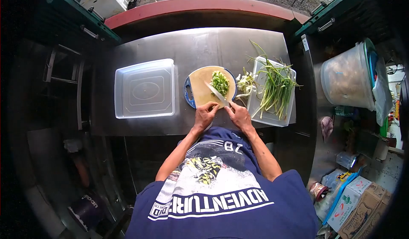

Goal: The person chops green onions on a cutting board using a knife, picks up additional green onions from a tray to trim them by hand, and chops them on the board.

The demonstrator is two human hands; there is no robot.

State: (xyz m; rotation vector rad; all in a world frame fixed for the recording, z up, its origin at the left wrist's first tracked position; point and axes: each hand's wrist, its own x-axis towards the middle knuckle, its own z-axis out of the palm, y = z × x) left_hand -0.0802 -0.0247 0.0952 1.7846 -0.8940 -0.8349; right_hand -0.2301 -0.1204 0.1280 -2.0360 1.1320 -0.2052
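Note:
My right hand [240, 114] grips a knife [216, 92], its blade slanting up and left over the round cutting board [200, 79]. Chopped green onion [220, 83] lies heaped on the board beside the blade. At the board's near edge, my left hand [206, 115] has its fingers pinched together; what they hold, if anything, is too small to make out. Whole green onions [275, 87] fill a clear plastic tray [260, 119] to the right. Pale trimmings [246, 84] lie between that tray and the board.
A clear plastic container [145, 90] sits on the left of the steel table [191, 43]. At the right stands a large translucent tub [347, 77], with cardboard boxes [362, 209] lower down. A red ledge [204, 7] runs behind the table.

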